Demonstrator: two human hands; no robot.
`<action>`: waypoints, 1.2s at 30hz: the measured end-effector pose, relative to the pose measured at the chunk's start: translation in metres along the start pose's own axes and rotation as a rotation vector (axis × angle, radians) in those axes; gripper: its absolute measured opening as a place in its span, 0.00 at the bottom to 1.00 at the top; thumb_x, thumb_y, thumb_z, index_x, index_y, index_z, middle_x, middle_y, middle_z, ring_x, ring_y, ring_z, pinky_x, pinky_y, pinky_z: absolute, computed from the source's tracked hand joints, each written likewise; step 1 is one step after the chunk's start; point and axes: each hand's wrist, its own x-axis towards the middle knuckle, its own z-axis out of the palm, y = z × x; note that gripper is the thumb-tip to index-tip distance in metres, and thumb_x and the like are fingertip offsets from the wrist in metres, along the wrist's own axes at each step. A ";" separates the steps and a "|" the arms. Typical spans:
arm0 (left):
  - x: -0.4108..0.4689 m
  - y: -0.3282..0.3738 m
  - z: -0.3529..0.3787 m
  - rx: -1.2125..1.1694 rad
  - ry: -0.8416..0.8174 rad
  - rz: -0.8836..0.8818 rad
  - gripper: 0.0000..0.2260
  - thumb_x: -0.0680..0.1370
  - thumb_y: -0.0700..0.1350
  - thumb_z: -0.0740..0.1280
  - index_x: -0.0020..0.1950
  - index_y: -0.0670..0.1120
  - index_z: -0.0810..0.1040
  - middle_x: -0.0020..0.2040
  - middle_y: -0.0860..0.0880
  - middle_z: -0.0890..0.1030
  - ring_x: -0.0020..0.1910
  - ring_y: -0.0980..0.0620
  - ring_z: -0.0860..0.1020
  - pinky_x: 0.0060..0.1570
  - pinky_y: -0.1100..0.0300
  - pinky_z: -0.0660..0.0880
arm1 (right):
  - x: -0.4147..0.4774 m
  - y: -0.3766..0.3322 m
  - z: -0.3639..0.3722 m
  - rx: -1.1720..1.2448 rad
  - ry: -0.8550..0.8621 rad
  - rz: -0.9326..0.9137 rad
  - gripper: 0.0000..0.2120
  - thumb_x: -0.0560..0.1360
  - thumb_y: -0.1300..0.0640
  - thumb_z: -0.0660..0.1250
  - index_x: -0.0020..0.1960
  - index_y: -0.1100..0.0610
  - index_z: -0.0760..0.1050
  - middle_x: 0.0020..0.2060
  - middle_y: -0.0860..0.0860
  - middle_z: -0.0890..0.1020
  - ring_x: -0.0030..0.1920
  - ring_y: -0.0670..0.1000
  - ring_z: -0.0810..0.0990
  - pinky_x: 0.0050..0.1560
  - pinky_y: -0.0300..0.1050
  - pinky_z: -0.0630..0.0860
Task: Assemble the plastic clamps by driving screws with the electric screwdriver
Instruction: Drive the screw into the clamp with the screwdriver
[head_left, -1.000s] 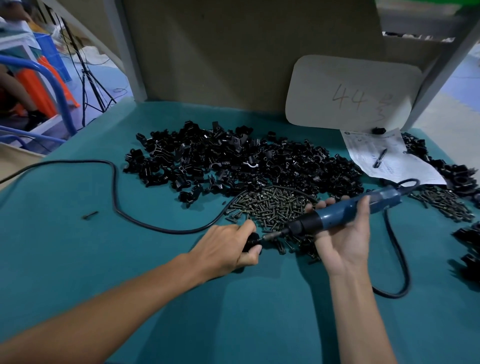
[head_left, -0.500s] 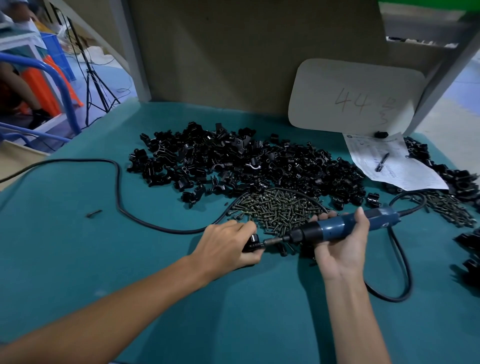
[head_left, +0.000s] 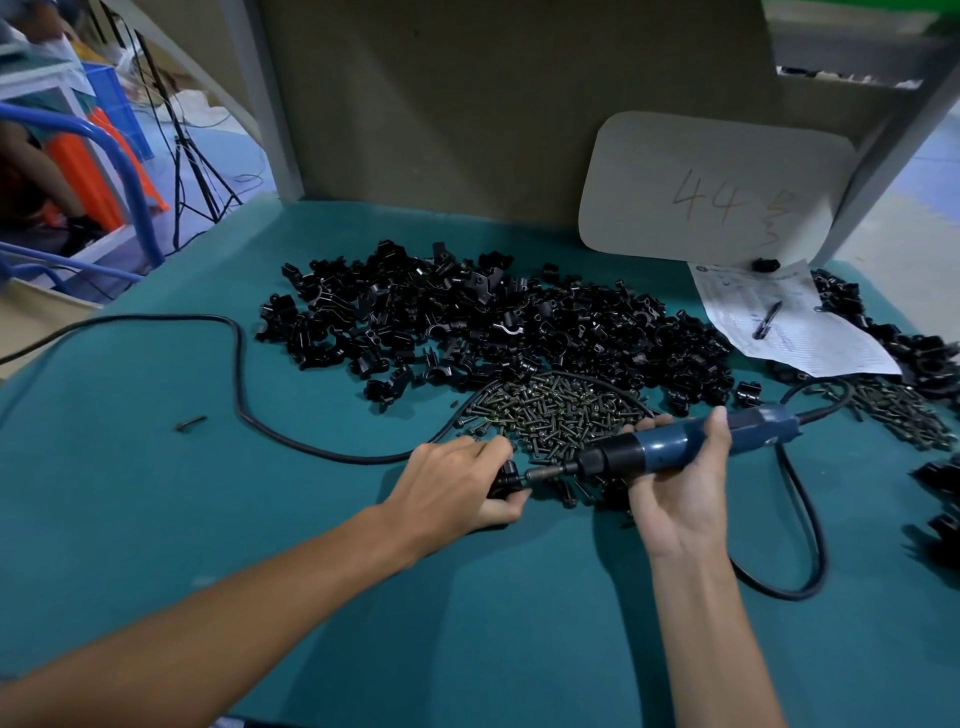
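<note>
Since a second ago the electric screwdriver (head_left: 680, 449) has dropped from a slant to nearly level, and its bit has closed on the clamp (head_left: 506, 479); its long axis runs left-right over the green table (head_left: 260, 519), bit pointing left, cord end right; the right hand (head_left: 675, 499) wraps the blue barrel from beneath, thumb over the top; the left hand (head_left: 452, 483) pinches the black clamp at the bit's tip, just in front of the screw pile (head_left: 561, 410).
</note>
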 end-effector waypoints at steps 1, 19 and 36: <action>0.000 0.000 0.000 0.002 0.003 0.000 0.15 0.74 0.58 0.63 0.41 0.46 0.71 0.29 0.55 0.74 0.27 0.54 0.71 0.22 0.62 0.60 | -0.001 0.000 0.000 -0.001 -0.002 0.002 0.18 0.78 0.42 0.69 0.59 0.52 0.68 0.39 0.49 0.78 0.39 0.47 0.81 0.66 0.50 0.76; 0.000 0.000 0.004 -0.036 -0.057 -0.044 0.17 0.74 0.61 0.62 0.43 0.47 0.71 0.30 0.56 0.75 0.27 0.56 0.66 0.25 0.63 0.57 | 0.000 -0.007 -0.002 0.004 0.054 0.005 0.34 0.77 0.64 0.72 0.70 0.42 0.56 0.51 0.54 0.82 0.43 0.51 0.85 0.51 0.56 0.83; 0.001 0.000 0.003 -0.052 -0.146 -0.039 0.19 0.75 0.63 0.59 0.46 0.47 0.71 0.31 0.55 0.76 0.27 0.54 0.67 0.25 0.62 0.58 | -0.005 -0.016 0.001 -0.089 -0.023 0.003 0.46 0.69 0.60 0.74 0.82 0.52 0.55 0.51 0.55 0.79 0.51 0.53 0.82 0.47 0.56 0.84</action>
